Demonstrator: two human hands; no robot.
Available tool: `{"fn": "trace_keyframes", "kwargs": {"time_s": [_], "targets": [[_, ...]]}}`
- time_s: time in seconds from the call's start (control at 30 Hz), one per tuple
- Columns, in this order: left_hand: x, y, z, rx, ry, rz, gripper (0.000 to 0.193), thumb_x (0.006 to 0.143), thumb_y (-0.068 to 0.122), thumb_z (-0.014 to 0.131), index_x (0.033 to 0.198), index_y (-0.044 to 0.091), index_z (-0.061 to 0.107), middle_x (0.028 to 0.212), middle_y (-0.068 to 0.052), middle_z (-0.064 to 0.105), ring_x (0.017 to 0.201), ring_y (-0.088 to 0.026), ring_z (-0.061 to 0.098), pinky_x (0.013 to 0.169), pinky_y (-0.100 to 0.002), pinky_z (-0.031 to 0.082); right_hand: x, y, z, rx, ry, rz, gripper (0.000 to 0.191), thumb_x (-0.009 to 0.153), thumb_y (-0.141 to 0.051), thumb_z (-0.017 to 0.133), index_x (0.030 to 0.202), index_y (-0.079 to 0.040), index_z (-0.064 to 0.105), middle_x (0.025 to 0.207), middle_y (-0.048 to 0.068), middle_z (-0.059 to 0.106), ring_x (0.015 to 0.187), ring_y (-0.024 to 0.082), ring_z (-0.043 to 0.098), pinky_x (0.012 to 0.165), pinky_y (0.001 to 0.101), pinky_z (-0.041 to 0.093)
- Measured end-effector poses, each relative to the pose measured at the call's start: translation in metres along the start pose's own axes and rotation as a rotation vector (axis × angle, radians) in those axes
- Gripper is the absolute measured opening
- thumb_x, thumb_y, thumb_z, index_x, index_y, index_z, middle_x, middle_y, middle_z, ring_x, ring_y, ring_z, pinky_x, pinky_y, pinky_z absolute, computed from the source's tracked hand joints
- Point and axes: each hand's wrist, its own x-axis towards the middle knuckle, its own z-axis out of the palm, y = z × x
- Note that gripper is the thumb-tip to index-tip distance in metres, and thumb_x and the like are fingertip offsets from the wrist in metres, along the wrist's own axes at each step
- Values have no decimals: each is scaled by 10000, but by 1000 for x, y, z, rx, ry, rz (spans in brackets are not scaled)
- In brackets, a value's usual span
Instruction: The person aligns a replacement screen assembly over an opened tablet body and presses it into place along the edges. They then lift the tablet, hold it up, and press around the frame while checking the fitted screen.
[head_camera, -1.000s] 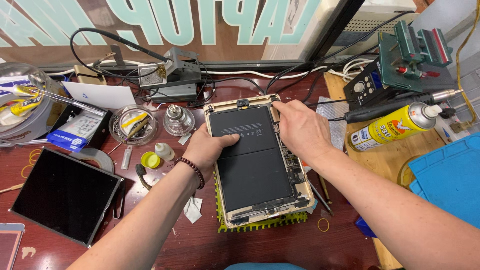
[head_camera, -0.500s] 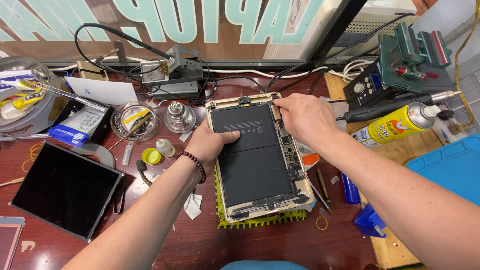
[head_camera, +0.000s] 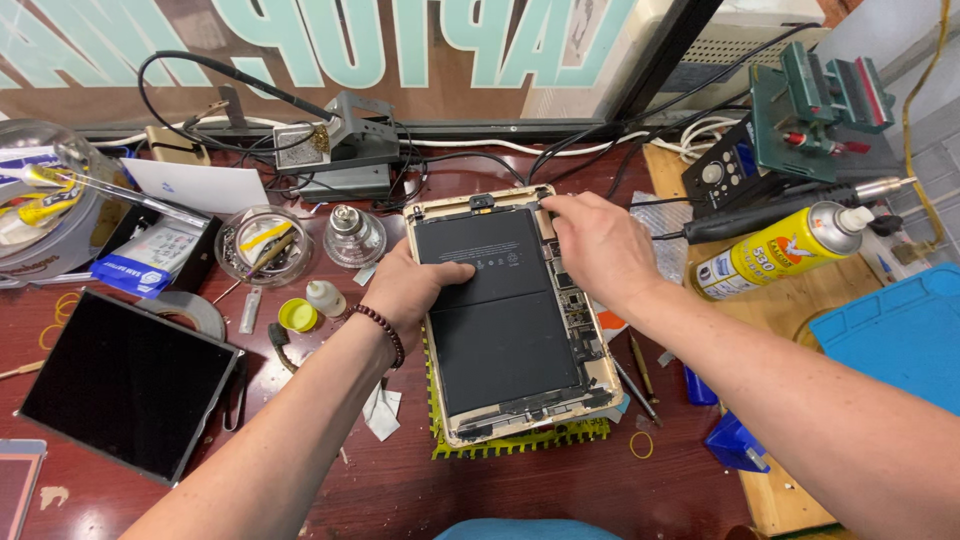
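head view: both hands' grip presses opened tablet (head_camera: 505, 320), maybe pinching; spray can (head_camera: 775, 252) near.

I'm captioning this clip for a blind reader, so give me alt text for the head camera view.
Two bare hands work on an opened gold-framed tablet with black battery cells exposed, lying on a yellow-green mat on a dark red workbench: the left hand presses its left edge, the right hand pinches near the top right corner. A detached black screen panel lies at left.

I count one opened tablet (head_camera: 505, 320), one detached black screen panel (head_camera: 130, 380), one yellow spray can (head_camera: 775, 250), one small dropper bottle (head_camera: 325, 297), two round glass dishes (head_camera: 262, 245), one green vise (head_camera: 825, 105), two hands, left hand (head_camera: 410, 290), right hand (head_camera: 590, 245)
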Motion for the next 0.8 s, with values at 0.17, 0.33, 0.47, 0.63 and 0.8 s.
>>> {"fn": "trace_keyframes", "kwargs": {"time_s": [0.17, 0.33, 0.47, 0.63, 0.8], "targets": [[8, -9, -5, 13, 42, 123, 322, 894, 108, 712, 1192, 33, 617, 1058, -71, 729, 918, -149, 687, 820, -328, 573, 4, 2, 1, 136, -92, 283, 278, 916, -162, 663, 1194, -156, 666, 908, 53, 749, 872, 326, 710, 748, 479, 537], [12, -10, -5, 106, 107, 165, 271, 929, 115, 655, 1180, 19, 626, 1066, -79, 744, 909, -156, 695, 813, -337, 570, 3, 4, -4, 91, 18, 151, 280, 868, -132, 703, 1148, -140, 683, 885, 21, 761, 949, 308, 671, 820, 470, 524], [7, -7, -6, 125, 66, 181, 269, 947, 95, 637, 1204, 18, 636, 1090, -78, 753, 926, -156, 700, 824, -334, 570, -4, 7, -4, 48, 58, 92, 285, 858, -118, 710, 1142, -126, 687, 885, 23, 762, 936, 306, 672, 842, 491, 512], [-4, -7, -9, 109, 33, 122, 257, 957, 112, 628, 1202, 37, 646, 1076, -67, 755, 909, -145, 704, 796, -323, 579, -15, 20, 8, 146, 14, 189, 300, 882, -166, 723, 1171, -105, 670, 938, 59, 768, 909, 282, 701, 815, 441, 544], [-5, -9, -14, 57, 41, 18, 224, 972, 146, 622, 1186, 86, 650, 998, -35, 716, 809, -134, 664, 687, -338, 560, -12, 40, 24, 651, -147, 625, 212, 963, -185, 670, 1123, -60, 730, 982, 40, 783, 868, 132, 711, 763, 297, 564]]}}
